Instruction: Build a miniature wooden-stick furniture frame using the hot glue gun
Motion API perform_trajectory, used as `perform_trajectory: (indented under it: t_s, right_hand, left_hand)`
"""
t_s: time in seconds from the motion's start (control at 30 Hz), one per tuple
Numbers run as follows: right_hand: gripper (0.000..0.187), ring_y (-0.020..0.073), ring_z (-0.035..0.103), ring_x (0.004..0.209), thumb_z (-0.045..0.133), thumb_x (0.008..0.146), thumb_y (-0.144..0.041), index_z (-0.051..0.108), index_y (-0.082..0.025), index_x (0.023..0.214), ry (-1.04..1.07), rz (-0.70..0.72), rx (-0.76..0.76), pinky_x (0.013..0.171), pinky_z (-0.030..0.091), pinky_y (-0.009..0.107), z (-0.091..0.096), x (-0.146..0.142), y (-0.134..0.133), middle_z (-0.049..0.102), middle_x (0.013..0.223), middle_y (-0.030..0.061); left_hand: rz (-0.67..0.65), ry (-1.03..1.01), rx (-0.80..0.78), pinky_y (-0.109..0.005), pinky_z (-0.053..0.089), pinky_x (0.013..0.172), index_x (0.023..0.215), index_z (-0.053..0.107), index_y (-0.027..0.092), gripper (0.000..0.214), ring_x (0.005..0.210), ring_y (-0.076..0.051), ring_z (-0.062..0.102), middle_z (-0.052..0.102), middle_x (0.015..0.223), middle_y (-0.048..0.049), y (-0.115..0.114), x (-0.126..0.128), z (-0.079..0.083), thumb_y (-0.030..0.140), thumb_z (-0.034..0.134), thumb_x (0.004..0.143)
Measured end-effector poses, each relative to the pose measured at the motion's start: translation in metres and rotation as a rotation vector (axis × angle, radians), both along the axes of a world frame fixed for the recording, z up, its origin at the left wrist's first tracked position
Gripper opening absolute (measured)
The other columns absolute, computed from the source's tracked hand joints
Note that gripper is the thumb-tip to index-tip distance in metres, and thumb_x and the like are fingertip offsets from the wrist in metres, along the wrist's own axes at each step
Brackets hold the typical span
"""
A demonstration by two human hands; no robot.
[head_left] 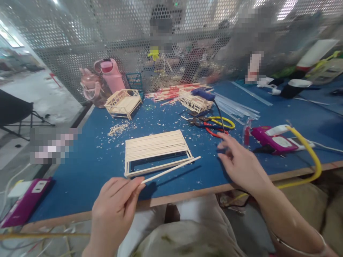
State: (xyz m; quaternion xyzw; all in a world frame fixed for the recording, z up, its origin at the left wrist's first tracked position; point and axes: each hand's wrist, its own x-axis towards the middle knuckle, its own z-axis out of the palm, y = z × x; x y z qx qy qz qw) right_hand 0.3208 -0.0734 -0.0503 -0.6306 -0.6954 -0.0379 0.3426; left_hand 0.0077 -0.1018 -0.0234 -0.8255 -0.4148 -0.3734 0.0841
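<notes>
Left hand (115, 207) pinches a thin pale wooden stick (171, 169) at lower centre, over the slatted wooden frame (157, 148). Right hand (241, 164), fingers spread and empty, hovers near red-and-yellow-handled pliers (214, 125). A magenta glue gun (270, 141) lies at right.

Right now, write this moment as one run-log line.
left hand: pinches thin wooden stick | right hand: open, beside red-handled pliers | slatted frame: flat on blue table

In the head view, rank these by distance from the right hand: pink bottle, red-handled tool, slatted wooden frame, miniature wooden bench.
From the right hand:
1. red-handled tool, just ahead of it.
2. slatted wooden frame, to its left.
3. miniature wooden bench, back left.
4. pink bottle, behind the bench.
</notes>
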Motion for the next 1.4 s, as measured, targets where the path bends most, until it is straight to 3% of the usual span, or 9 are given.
perform_trajectory:
  t_s: [0.07, 0.13, 0.3, 0.67, 0.8, 0.9, 1.1, 1.23, 1.4]
  right_hand:
    - [0.044, 0.0262, 0.063, 0.099, 0.046, 0.087, -0.021, 0.050, -0.018, 0.131, -0.063, 0.019, 0.054, 0.081, 0.050, 0.041, 0.000, -0.006, -0.004, 0.062, 0.118, 0.0140]
    - [0.037, 0.0275, 0.060, 0.107, 0.046, 0.089, -0.022, 0.057, -0.020, 0.124, -0.094, 0.078, 0.155, 0.086, 0.048, 0.044, 0.006, -0.016, -0.010, 0.061, 0.121, 0.0142]
    - [0.018, 0.0176, 0.066, 0.071, 0.051, 0.091, -0.019, 0.068, -0.025, 0.089, -0.072, 0.370, 0.241, 0.085, 0.043, 0.042, 0.018, -0.033, -0.019, 0.072, 0.077, 0.0009]
    - [0.014, 0.0224, 0.066, 0.069, 0.053, 0.091, -0.027, 0.066, -0.031, 0.087, -0.019, 0.530, 0.213, 0.083, 0.041, 0.046, 0.000, -0.037, -0.004, 0.072, 0.076, -0.0005]
    - [0.013, 0.0230, 0.066, 0.072, 0.055, 0.089, -0.020, 0.065, -0.028, 0.088, -0.029, 0.489, 0.237, 0.074, 0.045, 0.042, 0.001, -0.042, 0.004, 0.072, 0.078, 0.0025]
    - [0.011, 0.0230, 0.066, 0.071, 0.056, 0.089, -0.022, 0.066, -0.025, 0.084, -0.042, 0.434, 0.248, 0.069, 0.048, 0.041, -0.001, -0.043, 0.012, 0.072, 0.076, 0.0044]
    - [0.020, 0.0213, 0.066, 0.069, 0.052, 0.091, -0.027, 0.067, -0.025, 0.078, -0.085, 0.460, 0.178, 0.064, 0.048, 0.038, 0.006, -0.044, 0.025, 0.072, 0.075, 0.0032]
    - [0.024, 0.0202, 0.066, 0.068, 0.051, 0.090, -0.028, 0.069, -0.024, 0.075, -0.062, 0.481, 0.069, 0.064, 0.049, 0.036, 0.014, -0.048, 0.031, 0.072, 0.074, 0.0033]
    - [0.014, 0.0171, 0.065, 0.064, 0.060, 0.082, -0.028, 0.067, -0.022, 0.072, 0.163, 0.314, -0.129, 0.060, 0.050, 0.029, 0.016, -0.051, 0.032, 0.072, 0.071, 0.0013]
  left_hand:
    - [-0.007, -0.003, -0.012, -0.025, 0.048, 0.066, 0.093, 0.068, 0.018, 0.013, 0.064, -0.013, 0.059, 0.069, 0.070, -0.0007, 0.000, 0.000, 0.000, 0.011, 0.063, 0.083]
    - [-0.013, -0.014, -0.021, -0.024, 0.048, 0.066, 0.092, 0.069, 0.019, 0.013, 0.064, -0.013, 0.060, 0.069, 0.071, -0.0007, 0.000, 0.001, -0.001, 0.011, 0.063, 0.083]
    - [0.018, -0.058, -0.036, -0.023, 0.050, 0.063, 0.092, 0.070, 0.019, 0.014, 0.068, -0.013, 0.063, 0.069, 0.077, -0.0031, -0.001, 0.000, -0.002, 0.012, 0.062, 0.083]
    - [0.063, -0.157, -0.135, -0.023, 0.053, 0.063, 0.091, 0.071, 0.021, 0.013, 0.069, -0.013, 0.064, 0.068, 0.074, -0.0026, -0.011, -0.006, -0.006, 0.020, 0.059, 0.088]
    - [0.303, -0.365, -0.116, -0.028, 0.054, 0.075, 0.102, 0.069, 0.020, 0.019, 0.085, -0.017, 0.066, 0.069, 0.094, -0.0067, -0.005, -0.011, -0.016, 0.025, 0.062, 0.085]
    - [0.437, -0.569, -0.235, -0.030, 0.054, 0.076, 0.102, 0.069, 0.020, 0.023, 0.087, -0.018, 0.066, 0.070, 0.099, -0.0076, 0.005, -0.016, -0.020, 0.032, 0.055, 0.088]
    - [0.398, -0.676, -0.559, -0.031, 0.055, 0.072, 0.091, 0.074, 0.019, 0.028, 0.078, -0.020, 0.069, 0.076, 0.086, -0.0064, 0.021, -0.020, -0.016, 0.040, 0.059, 0.080]
    - [0.438, -0.660, -0.591, -0.033, 0.055, 0.070, 0.079, 0.076, 0.022, 0.022, 0.073, -0.022, 0.070, 0.077, 0.079, -0.0039, 0.028, -0.018, -0.014, 0.040, 0.065, 0.073]
    - [0.567, -0.653, -0.604, -0.035, 0.055, 0.069, 0.073, 0.077, 0.025, 0.022, 0.071, -0.024, 0.070, 0.077, 0.073, -0.0025, 0.033, -0.018, -0.011, 0.044, 0.067, 0.066]
